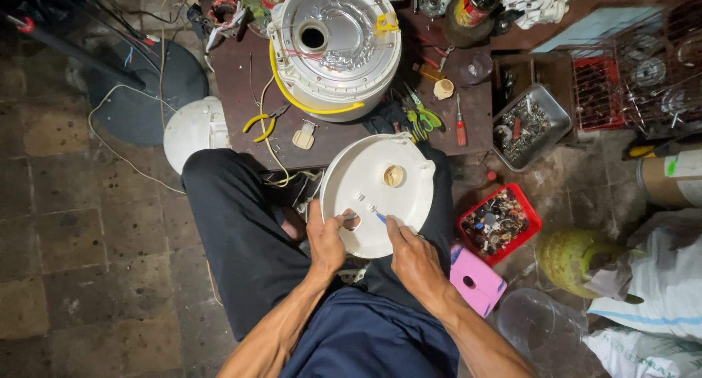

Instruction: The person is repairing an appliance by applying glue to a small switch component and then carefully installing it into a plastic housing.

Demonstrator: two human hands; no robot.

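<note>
A round white plastic cover [376,191] rests on my lap, tilted toward me. My left hand [325,239] pinches its near edge beside a small hole, fingers closed on the rim. My right hand [409,250] is closed on a thin blue-handled tool [380,217] whose tip touches the cover's inner face near two small metal tabs. A round tan hub [393,175] sits in the middle of the cover. On the low brown table [241,82] ahead stands a large white appliance body [333,45] with a metal plate, a hole and a yellow wire.
Yellow-handled pliers [259,122], green-handled pliers [420,118] and a red screwdriver [461,126] lie on the table. A red tray of small parts [501,224], a metal tray [530,122], a pink box [475,279], a wire cage [643,71] and a white dome [194,129] surround me.
</note>
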